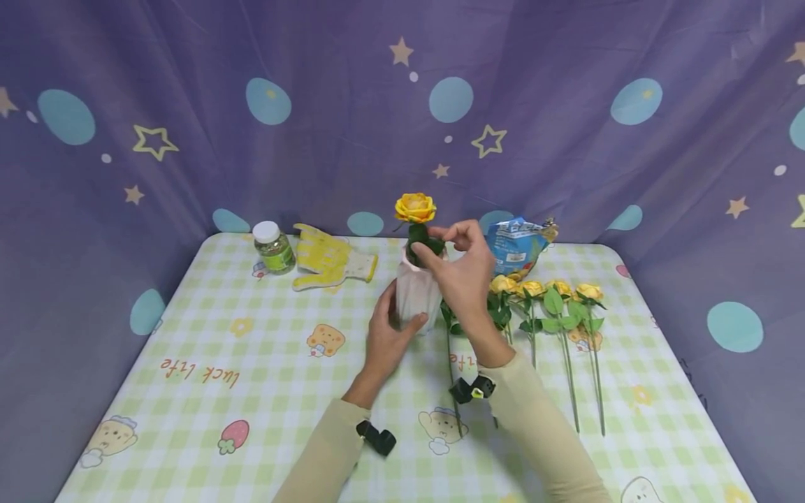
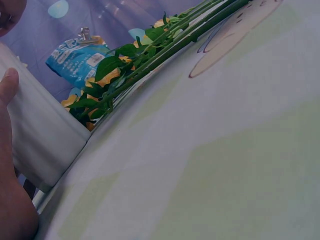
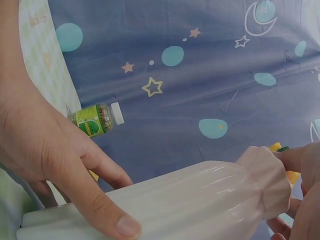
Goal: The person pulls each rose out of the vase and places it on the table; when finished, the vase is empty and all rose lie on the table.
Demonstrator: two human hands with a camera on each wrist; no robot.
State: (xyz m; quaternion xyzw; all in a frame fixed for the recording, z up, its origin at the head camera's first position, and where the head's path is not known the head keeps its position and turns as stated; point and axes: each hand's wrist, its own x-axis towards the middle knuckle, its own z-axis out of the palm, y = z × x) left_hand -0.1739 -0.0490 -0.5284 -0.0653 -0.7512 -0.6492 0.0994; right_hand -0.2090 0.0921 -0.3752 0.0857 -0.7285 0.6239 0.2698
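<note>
A pale, fluted vase (image 1: 416, 297) with a ruffled mouth stands upright on the table. My left hand (image 1: 385, 339) holds its lower body, the thumb on the near side and the fingers around the far left side. Out of the mouth rises a yellow rose (image 1: 415, 208) with dark green leaves. At the rim, my right hand (image 1: 467, 276) pinches the rose by its leaves and stem between thumb and fingers. The stem's lower part is hidden inside the vase (image 3: 215, 195).
Several yellow roses (image 1: 569, 321) lie in a row on the right. Behind them is a blue bag (image 1: 512, 246), closed by a metal clip (image 2: 86, 36). A white-capped jar (image 1: 274, 249) and a yellow glove (image 1: 330, 258) sit back left on the checked tablecloth (image 1: 264, 391).
</note>
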